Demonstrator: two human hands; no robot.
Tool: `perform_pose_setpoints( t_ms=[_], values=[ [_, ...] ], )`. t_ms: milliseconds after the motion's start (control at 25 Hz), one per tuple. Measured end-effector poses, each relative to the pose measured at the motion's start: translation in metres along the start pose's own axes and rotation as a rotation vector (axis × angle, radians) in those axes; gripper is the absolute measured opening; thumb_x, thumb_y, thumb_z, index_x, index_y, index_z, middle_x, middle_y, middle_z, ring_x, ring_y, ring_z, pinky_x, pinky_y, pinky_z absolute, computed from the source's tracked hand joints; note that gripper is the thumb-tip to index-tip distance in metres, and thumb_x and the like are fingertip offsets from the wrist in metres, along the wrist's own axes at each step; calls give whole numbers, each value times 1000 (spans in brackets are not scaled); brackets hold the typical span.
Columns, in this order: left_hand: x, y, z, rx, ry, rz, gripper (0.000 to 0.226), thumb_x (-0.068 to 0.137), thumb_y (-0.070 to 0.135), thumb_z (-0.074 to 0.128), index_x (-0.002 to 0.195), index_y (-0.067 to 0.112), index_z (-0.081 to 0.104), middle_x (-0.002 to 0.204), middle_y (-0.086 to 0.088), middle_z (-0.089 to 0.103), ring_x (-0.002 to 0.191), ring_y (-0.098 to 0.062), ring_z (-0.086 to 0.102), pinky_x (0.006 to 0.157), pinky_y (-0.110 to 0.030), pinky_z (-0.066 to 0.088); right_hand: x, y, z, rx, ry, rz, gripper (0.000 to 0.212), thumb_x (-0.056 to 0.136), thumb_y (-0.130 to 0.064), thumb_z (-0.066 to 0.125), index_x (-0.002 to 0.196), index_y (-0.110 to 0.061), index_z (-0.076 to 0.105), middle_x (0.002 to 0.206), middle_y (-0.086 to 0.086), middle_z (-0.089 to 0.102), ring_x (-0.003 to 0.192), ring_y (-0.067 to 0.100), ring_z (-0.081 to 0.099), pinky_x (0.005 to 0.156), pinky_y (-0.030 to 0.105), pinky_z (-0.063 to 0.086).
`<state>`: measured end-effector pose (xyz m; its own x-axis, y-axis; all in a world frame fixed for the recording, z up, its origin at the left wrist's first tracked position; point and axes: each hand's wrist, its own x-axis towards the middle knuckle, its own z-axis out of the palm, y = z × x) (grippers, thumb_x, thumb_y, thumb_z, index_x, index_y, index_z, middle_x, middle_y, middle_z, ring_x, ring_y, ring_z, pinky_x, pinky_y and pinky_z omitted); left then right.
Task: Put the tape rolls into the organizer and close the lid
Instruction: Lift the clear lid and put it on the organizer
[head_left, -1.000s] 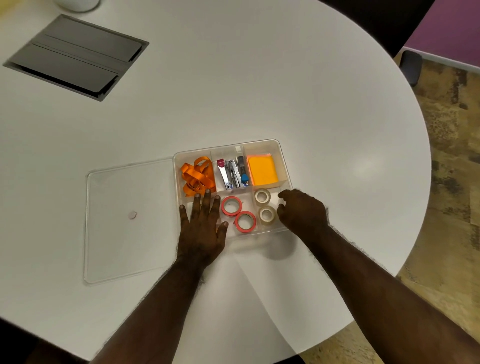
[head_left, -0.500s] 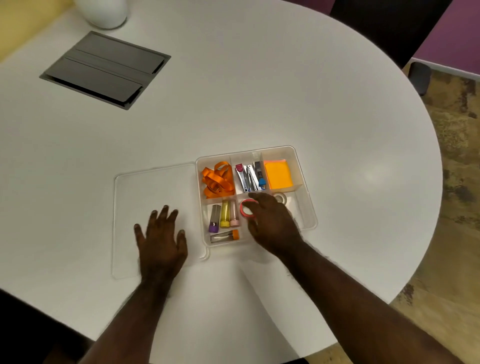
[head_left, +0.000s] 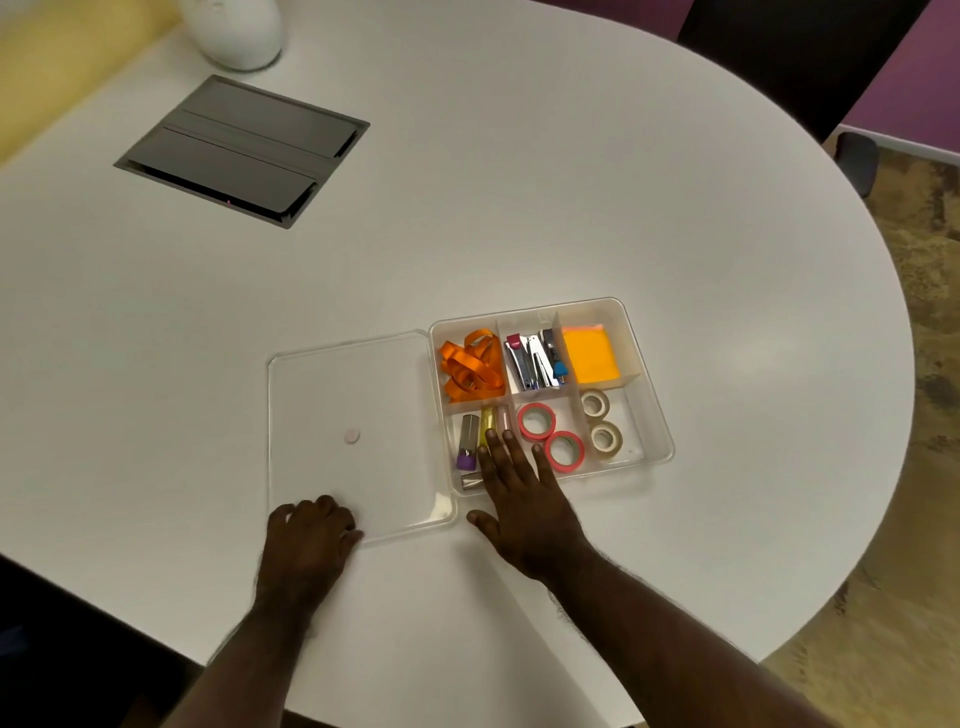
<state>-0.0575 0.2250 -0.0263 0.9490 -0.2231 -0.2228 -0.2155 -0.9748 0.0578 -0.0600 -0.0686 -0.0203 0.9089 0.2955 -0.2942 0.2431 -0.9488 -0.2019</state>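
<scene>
A clear plastic organizer (head_left: 660, 415) sits open on the white table. Two pink tape rolls (head_left: 549, 435) lie in its front middle compartment, and two beige tape rolls (head_left: 601, 422) lie in the front right one. The clear lid (head_left: 358, 395) lies flat on the table, touching the organizer's left side. My left hand (head_left: 311, 535) has its fingers curled on the lid's front edge. My right hand (head_left: 524, 499) lies flat with fingers spread over the organizer's front left corner, holding nothing and partly hiding the small tubes there.
The organizer also holds orange ribbon (head_left: 472, 366), metal clips (head_left: 532, 358), orange sticky notes (head_left: 592, 356) and small tubes (head_left: 467, 441). A grey cable hatch (head_left: 241, 148) and a white object (head_left: 234, 28) are at the far left. The table's curved edge runs at the right.
My left hand has slid back to the lid's front edge and curled its fingers on it. My right hand has left the tape compartments and moved left to the organizer's front left corner.
</scene>
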Motion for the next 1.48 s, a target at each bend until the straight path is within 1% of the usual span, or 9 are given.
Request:
perform_pose_setpoints(
  t_ms=[200, 360, 600, 1000, 1120, 1240, 1320, 1400, 1480],
  values=[
    [1, -1, -7, 72, -28, 162, 32, 80, 42, 45, 66, 22, 67, 65, 4, 62, 54, -20, 61, 58, -36, 50, 2, 0, 3, 7, -11, 18, 74, 97, -58, 24, 154, -17, -2, 160, 3, -12, 148, 24, -16, 119, 47, -7],
    [1, -1, -8, 73, -72, 295, 17, 72, 41, 64, 70, 25, 66, 66, 6, 62, 52, -17, 60, 53, -30, 48, 5, -1, 4, 17, -29, 35, 74, 97, -58, 23, 154, -17, -3, 159, 2, -15, 146, 22, -20, 117, 44, -12],
    [0, 3, 1, 188, 5, 435, 27, 77, 23, 42, 58, 21, 61, 57, 3, 57, 45, -19, 55, 48, -26, 42, 6, -1, 4, 26, -41, 43, 73, 98, -57, 22, 154, -18, -5, 160, 2, -16, 148, 22, -20, 117, 43, -14],
    [-15, -60, -90, 81, 276, 230, 30, 85, 28, 45, 70, 10, 64, 78, -11, 64, 60, -38, 59, 52, -42, 44, 8, -1, -3, 29, -42, 19, 77, 96, -62, 19, 154, -16, -4, 163, 5, -11, 147, 22, -21, 117, 43, -15],
    [-11, -59, -138, -201, 461, -14, 29, 95, 35, 43, 79, 16, 58, 83, -5, 61, 73, -29, 59, 65, -40, 44, 9, 1, -15, 165, 66, 3, 71, 98, -57, 22, 155, -18, 2, 164, 4, -6, 149, 21, -18, 124, 44, -1],
    [-2, -38, -183, -571, 661, -260, 27, 95, 55, 47, 95, 29, 55, 85, 12, 54, 82, -4, 54, 76, -14, 39, 16, 7, -37, 324, 218, 14, 64, 100, -48, 32, 154, -19, 13, 164, 4, 5, 151, 22, -7, 123, 44, 13],
    [15, -24, -206, -795, 745, -286, 42, 93, 58, 50, 104, 19, 58, 90, 9, 59, 82, 2, 56, 79, -9, 42, 24, 12, -52, 431, 312, 46, 63, 99, -48, 34, 154, -22, 17, 164, 1, 12, 152, 20, 1, 121, 39, 15],
    [36, -6, -224, -1059, 781, -258, 51, 91, 50, 57, 107, 2, 54, 93, -5, 62, 72, -1, 62, 66, -11, 47, 34, 21, -70, 590, 359, 110, 64, 97, -54, 30, 153, -27, 17, 163, -2, 16, 151, 15, 8, 119, 33, 15],
    [57, 20, -232, -1329, 772, -226, 24, 88, 31, 63, 101, 13, 55, 86, 0, 67, 62, -5, 65, 50, -15, 45, 45, 35, -88, 872, 412, 250, 65, 96, -57, 33, 152, -26, 22, 161, 0, 25, 148, 15, 20, 118, 31, 19]
  ],
)
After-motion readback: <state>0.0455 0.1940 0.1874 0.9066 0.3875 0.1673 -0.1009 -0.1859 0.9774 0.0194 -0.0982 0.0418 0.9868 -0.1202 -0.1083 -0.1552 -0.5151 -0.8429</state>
